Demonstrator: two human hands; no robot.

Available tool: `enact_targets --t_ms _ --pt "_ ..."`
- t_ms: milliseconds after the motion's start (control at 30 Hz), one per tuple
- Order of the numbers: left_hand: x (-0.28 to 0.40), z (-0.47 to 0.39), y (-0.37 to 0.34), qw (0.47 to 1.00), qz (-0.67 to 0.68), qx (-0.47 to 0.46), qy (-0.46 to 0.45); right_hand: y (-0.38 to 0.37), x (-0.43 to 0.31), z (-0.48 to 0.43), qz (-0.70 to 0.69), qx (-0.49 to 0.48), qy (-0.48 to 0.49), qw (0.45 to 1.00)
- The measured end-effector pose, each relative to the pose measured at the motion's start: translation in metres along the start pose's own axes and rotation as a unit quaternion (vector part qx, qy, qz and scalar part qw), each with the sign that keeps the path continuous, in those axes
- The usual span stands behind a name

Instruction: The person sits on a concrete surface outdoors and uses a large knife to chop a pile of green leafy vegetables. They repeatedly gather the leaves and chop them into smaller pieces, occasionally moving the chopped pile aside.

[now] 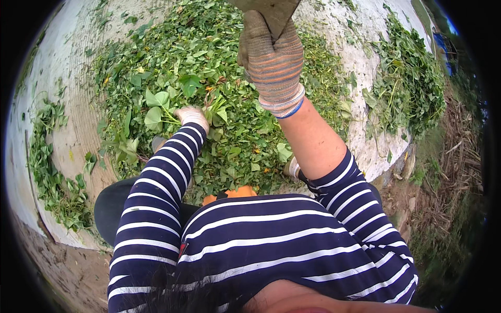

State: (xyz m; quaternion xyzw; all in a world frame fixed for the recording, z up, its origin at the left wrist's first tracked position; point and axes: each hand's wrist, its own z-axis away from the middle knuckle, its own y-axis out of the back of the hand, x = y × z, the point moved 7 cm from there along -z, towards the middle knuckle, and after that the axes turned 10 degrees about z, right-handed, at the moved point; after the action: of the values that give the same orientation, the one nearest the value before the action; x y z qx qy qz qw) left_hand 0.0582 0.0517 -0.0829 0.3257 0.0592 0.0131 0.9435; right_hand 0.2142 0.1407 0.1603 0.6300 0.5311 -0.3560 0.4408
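Observation:
My left hand point(192, 116), in a pale glove, grips a bunch of leafy green vine stems point(158, 107) low over a heap of chopped leaves point(219, 58). Broad leaves stick out to its left, and cut stem ends point(216, 106) show on its right. Raised above the heap, my right hand point(274, 62) wears a striped, soiled knit glove. It is closed around a tool with a broad, flat metal blade point(270, 11). The fist hides the handle, and the top of the picture cuts off the blade.
On the pale concrete slab point(74, 129), a pile of uncut vines point(411, 78) lies at right and a strip of vines point(51, 164) at left. An orange object point(238, 191) shows below my body. Dry stalks point(458, 148) lie past the slab's right edge.

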Motion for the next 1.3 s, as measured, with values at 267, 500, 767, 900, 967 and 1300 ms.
enact_targets --t_ms 267,500,767,900,967,1300 --pt "0.002 -0.004 -0.028 0.997 0.066 -0.049 -0.002 -0.002 0.175 0.198 0.386 -0.429 -0.394 0.716" --pt "0.005 -0.001 -0.026 0.997 0.040 -0.058 -0.018 0.002 0.021 0.008 0.102 -0.063 -0.063 0.991" --pt "0.000 0.002 -0.033 0.997 0.073 -0.023 -0.021 -0.004 0.179 0.234 0.416 -0.402 -0.429 0.694" --pt "-0.009 0.026 -0.005 0.995 0.013 -0.071 -0.076 0.024 0.183 0.198 0.296 -0.397 -0.399 0.771" --pt "-0.016 0.044 0.042 0.989 0.002 -0.013 -0.145 0.043 0.144 0.149 0.376 -0.395 -0.308 0.779" --pt "-0.246 0.184 0.192 0.852 0.337 0.313 -0.251 0.135 -0.043 0.113 0.219 -0.257 -0.439 0.833"
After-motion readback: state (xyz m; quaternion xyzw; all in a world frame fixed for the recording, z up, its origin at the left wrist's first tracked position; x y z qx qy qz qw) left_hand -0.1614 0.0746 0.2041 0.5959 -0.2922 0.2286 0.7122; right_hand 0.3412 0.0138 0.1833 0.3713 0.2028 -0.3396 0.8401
